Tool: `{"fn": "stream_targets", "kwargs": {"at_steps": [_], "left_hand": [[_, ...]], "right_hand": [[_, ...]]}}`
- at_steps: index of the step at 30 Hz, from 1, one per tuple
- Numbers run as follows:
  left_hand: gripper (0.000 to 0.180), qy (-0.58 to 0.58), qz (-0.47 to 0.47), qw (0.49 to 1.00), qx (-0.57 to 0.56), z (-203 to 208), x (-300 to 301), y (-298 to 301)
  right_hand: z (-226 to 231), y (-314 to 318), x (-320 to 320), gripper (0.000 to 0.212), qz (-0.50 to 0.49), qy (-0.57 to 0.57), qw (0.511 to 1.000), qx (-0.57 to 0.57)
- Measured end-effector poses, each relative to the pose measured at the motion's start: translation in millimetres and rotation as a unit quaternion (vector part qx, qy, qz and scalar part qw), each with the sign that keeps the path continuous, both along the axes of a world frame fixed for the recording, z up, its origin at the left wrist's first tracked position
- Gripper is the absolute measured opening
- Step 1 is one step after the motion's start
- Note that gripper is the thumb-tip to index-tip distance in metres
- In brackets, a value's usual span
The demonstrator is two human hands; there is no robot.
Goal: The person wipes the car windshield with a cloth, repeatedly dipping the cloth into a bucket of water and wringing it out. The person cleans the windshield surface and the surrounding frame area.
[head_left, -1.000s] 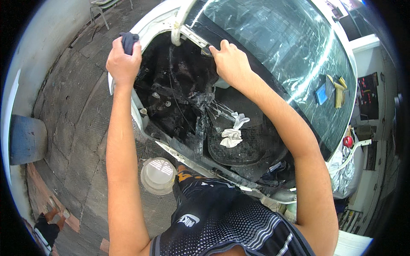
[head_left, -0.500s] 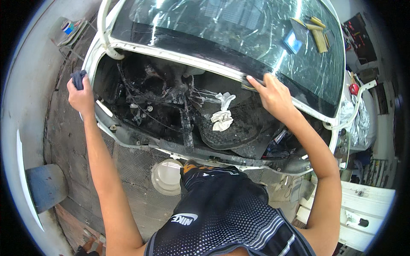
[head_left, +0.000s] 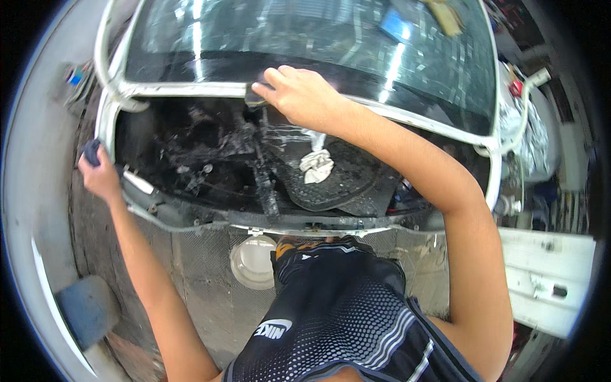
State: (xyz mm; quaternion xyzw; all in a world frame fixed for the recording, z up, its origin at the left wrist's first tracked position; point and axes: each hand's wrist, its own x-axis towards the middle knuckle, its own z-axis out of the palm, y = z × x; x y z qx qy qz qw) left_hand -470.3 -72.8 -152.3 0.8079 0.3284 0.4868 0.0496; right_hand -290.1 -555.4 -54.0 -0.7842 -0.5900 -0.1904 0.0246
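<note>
Head camera looks down over my chest into the stripped front bay of a white car (head_left: 305, 89), with the windscreen (head_left: 305, 44) beyond it. My right hand (head_left: 302, 95) reaches across the bay to the white edge under the glass. Its fingers are curled together over a small dark pad (head_left: 256, 99), pressing it flat against that painted edge; only a corner of the pad shows past my fingertips.

My left hand (head_left: 100, 175) is out at the left corner of the bay, resting on the white rim there. It is closed around a dark blue cloth (head_left: 91, 151), which bunches out above my knuckles.

Between my two arms the bay (head_left: 210, 159) is black and grimy, with loose wires and a dark bar running front to back. A ribbed black rubber mat (head_left: 344, 181) lies toward the right side of it, and a crumpled white rag (head_left: 316, 165) sits on the mat, well apart from either hand.

Below the car's front edge, on the concrete floor (head_left: 197, 280), a round white lid (head_left: 253, 261) lies just beside my dark shorts (head_left: 344, 305). Behind the glass, on the far side, I can see a blue card (head_left: 398, 25) and a yellowish cloth (head_left: 445, 13).
</note>
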Motion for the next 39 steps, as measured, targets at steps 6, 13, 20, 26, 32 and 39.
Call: {"fn": "stream_targets", "kwargs": {"at_steps": [6,13,20,26,32,39], "left_hand": [[0.055,0.021,0.025,0.999,0.008,-0.4,-11.4,11.5],[0.057,0.042,0.026,0.999,-0.002,4.2,-12.1,18.3],[0.04,-0.157,-0.19,0.933,-0.262,61.2,-43.6,-14.9],[0.043,-0.125,-0.347,0.784,-0.499,123.3,-111.9,-277.7],[0.028,0.195,-0.478,0.76,-0.395,57.1,-49.7,-543.5],[0.033,0.12,-0.363,0.87,-0.312,44.0,-48.5,-613.6]], "right_hand": [[15.2,-164.6,-11.0,0.054,-0.108,0.063,0.992,-0.034],[20.3,-345.3,-19.4,0.056,-0.241,0.027,0.968,-0.071],[18.1,-465.6,-45.7,0.064,-0.376,0.064,0.923,0.042],[-38.7,-360.6,-132.2,0.028,-0.327,0.48,0.542,0.607],[-112.8,-228.2,-199.1,0.035,-0.205,0.783,0.27,0.522],[-116.9,-261.6,-193.2,0.032,-0.195,0.645,0.466,0.574]]}}
